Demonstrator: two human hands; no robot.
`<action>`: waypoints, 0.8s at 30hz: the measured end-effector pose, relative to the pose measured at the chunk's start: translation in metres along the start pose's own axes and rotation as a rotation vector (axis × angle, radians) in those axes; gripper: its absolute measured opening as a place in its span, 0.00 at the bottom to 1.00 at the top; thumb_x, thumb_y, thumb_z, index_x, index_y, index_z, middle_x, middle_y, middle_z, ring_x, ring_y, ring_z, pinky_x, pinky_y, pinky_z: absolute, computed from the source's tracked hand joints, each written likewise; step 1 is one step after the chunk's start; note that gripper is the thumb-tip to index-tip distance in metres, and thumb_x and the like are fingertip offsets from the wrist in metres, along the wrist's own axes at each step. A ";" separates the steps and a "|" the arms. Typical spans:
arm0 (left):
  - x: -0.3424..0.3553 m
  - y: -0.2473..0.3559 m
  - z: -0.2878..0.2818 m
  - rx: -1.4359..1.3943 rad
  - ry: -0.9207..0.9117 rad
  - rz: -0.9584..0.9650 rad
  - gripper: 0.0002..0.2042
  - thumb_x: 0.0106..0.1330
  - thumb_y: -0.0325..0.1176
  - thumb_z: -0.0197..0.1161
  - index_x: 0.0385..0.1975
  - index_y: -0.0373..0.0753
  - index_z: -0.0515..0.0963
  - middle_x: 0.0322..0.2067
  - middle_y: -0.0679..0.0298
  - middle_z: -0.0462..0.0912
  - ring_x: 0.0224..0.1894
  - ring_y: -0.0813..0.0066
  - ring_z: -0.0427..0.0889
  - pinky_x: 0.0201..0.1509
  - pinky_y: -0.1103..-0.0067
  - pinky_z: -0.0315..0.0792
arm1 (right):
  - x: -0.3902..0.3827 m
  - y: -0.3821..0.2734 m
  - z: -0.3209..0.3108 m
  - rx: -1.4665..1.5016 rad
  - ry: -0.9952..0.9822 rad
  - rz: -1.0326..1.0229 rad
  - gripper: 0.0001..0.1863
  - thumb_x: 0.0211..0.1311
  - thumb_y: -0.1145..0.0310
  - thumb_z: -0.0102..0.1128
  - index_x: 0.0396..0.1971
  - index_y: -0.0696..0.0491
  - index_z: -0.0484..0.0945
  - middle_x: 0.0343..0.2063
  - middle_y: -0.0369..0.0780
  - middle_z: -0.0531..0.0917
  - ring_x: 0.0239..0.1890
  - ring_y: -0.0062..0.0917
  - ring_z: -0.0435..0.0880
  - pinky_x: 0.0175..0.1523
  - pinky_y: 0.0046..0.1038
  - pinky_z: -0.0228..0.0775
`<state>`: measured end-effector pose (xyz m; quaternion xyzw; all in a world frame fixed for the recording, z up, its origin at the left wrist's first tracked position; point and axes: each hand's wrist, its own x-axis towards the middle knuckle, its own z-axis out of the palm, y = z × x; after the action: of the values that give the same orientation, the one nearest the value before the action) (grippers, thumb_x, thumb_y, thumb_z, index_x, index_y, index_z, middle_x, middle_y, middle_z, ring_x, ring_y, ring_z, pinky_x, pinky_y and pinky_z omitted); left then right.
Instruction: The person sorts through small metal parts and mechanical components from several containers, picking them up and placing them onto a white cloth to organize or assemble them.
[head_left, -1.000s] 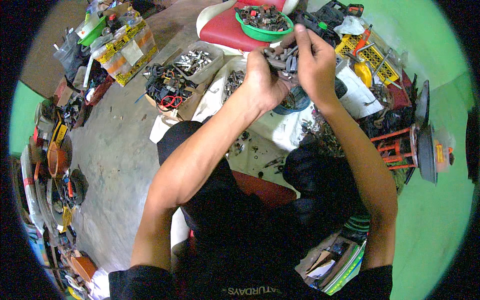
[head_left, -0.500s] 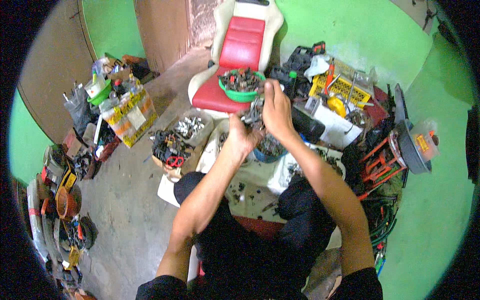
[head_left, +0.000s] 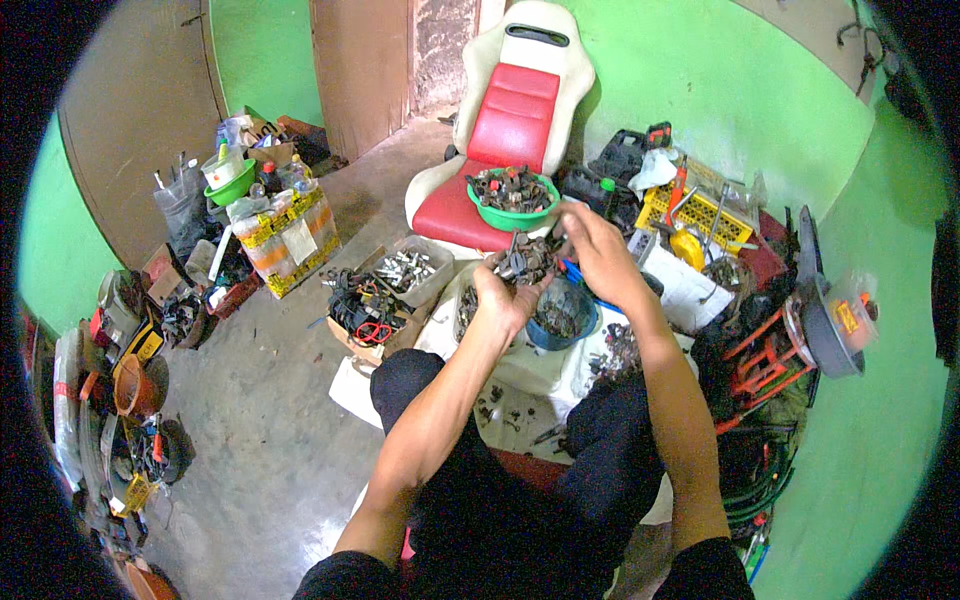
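My left hand point(head_left: 505, 298) is cupped round a handful of small dark metal parts point(head_left: 522, 262) above the blue basin point(head_left: 562, 325). My right hand point(head_left: 598, 258) is at the right edge of that handful, fingers curled; what they hold is too small to make out. Just beyond, a green basin point(head_left: 511, 217) piled with metal pieces and a few red bits rests on a red-and-white seat point(head_left: 505, 110). To the left are a clear tub point(head_left: 410, 268) of silvery cylinders and a cardboard box point(head_left: 355, 340) of black cables with red loops.
Taped boxes point(head_left: 290, 250) and clutter line the left. A yellow crate point(head_left: 690, 205) of tools, a white board point(head_left: 680, 290), an orange metal frame point(head_left: 760, 365) and grey trays point(head_left: 840, 340) crowd the right, against a green wall point(head_left: 700, 80).
My view has tilted up, bringing the whole seat and back wall in. Both hands still surround the metal parts; the right one has shifted a little away from the left.
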<state>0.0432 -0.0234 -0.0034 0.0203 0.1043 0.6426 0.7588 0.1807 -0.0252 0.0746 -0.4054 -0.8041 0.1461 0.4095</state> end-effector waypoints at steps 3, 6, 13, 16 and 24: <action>-0.021 0.009 0.012 0.000 -0.102 -0.043 0.20 0.63 0.39 0.39 0.48 0.35 0.70 0.48 0.52 0.75 0.53 0.58 0.72 0.62 0.55 0.59 | -0.006 -0.011 0.000 -0.030 0.004 -0.090 0.12 0.63 0.69 0.51 0.41 0.59 0.75 0.32 0.46 0.80 0.35 0.33 0.80 0.40 0.31 0.70; -0.026 0.018 0.009 0.054 -0.175 -0.065 0.19 0.64 0.39 0.40 0.47 0.36 0.71 0.47 0.55 0.76 0.53 0.61 0.72 0.62 0.55 0.58 | -0.009 -0.026 -0.001 0.002 -0.067 -0.159 0.10 0.59 0.71 0.54 0.38 0.58 0.75 0.36 0.49 0.79 0.40 0.42 0.79 0.48 0.36 0.68; -0.021 0.016 0.006 0.023 -0.127 -0.061 0.17 0.63 0.39 0.42 0.45 0.38 0.71 0.44 0.57 0.77 0.50 0.62 0.74 0.61 0.56 0.58 | -0.006 -0.020 0.008 0.002 0.067 -0.172 0.10 0.59 0.72 0.52 0.40 0.58 0.75 0.38 0.49 0.77 0.46 0.43 0.76 0.51 0.36 0.66; -0.029 0.011 0.014 0.105 -0.016 -0.022 0.19 0.63 0.41 0.45 0.48 0.36 0.69 0.48 0.55 0.75 0.51 0.62 0.72 0.61 0.58 0.57 | -0.006 -0.015 0.010 -0.020 0.062 -0.211 0.12 0.61 0.70 0.52 0.42 0.57 0.76 0.41 0.50 0.76 0.48 0.44 0.75 0.53 0.36 0.66; -0.029 0.020 -0.013 0.255 -0.046 -0.067 0.15 0.63 0.42 0.44 0.42 0.41 0.71 0.41 0.60 0.77 0.44 0.66 0.75 0.50 0.62 0.68 | -0.007 -0.005 0.032 -0.094 -0.091 -0.227 0.14 0.57 0.66 0.58 0.41 0.58 0.77 0.35 0.47 0.80 0.39 0.38 0.80 0.48 0.33 0.70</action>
<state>0.0175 -0.0499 -0.0087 0.1279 0.1683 0.5978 0.7733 0.1553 -0.0305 0.0537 -0.3235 -0.8686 0.0793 0.3668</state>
